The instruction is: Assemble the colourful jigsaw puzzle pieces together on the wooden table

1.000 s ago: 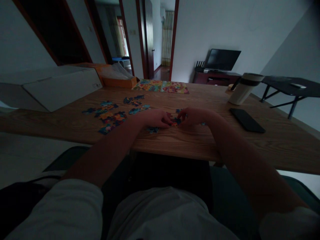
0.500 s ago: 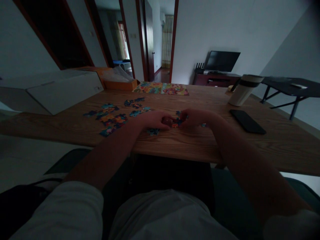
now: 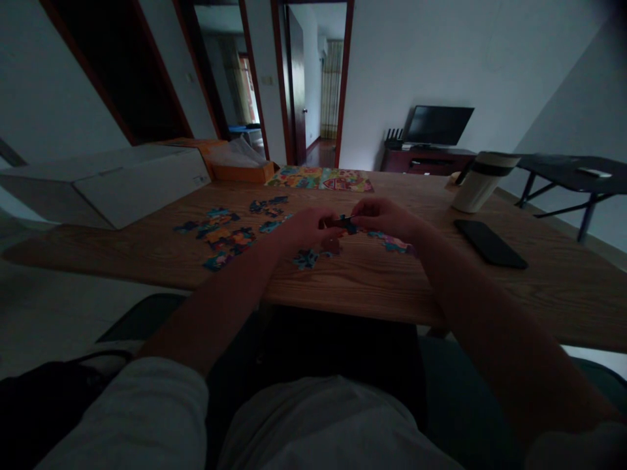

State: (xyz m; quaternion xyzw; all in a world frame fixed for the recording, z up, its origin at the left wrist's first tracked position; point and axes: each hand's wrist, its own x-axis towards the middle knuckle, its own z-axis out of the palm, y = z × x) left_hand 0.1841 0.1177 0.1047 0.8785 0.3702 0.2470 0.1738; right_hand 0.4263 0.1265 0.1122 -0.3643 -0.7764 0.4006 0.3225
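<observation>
My left hand [image 3: 309, 230] and my right hand [image 3: 383, 217] meet just above the wooden table [image 3: 353, 281], fingers pinched together on a small dark puzzle piece [image 3: 345, 224] held between them. Loose colourful puzzle pieces [image 3: 220, 232] lie scattered to the left of my left hand. A few more pieces [image 3: 396, 243] sit under my right wrist, and one piece [image 3: 306, 259] lies near the table's front edge below my left hand. A finished puzzle picture sheet [image 3: 319, 178] lies flat at the far side.
A black phone [image 3: 490, 243] lies at the right, with a white cup [image 3: 480, 182] behind it. A large white box [image 3: 122, 183] and an orange box [image 3: 240, 166] stand at the back left. A television [image 3: 438, 125] stands by the far wall.
Both hands have risen a little off the table with the piece pinched between them. The camera has tipped slightly, so the table sits lower in view.
</observation>
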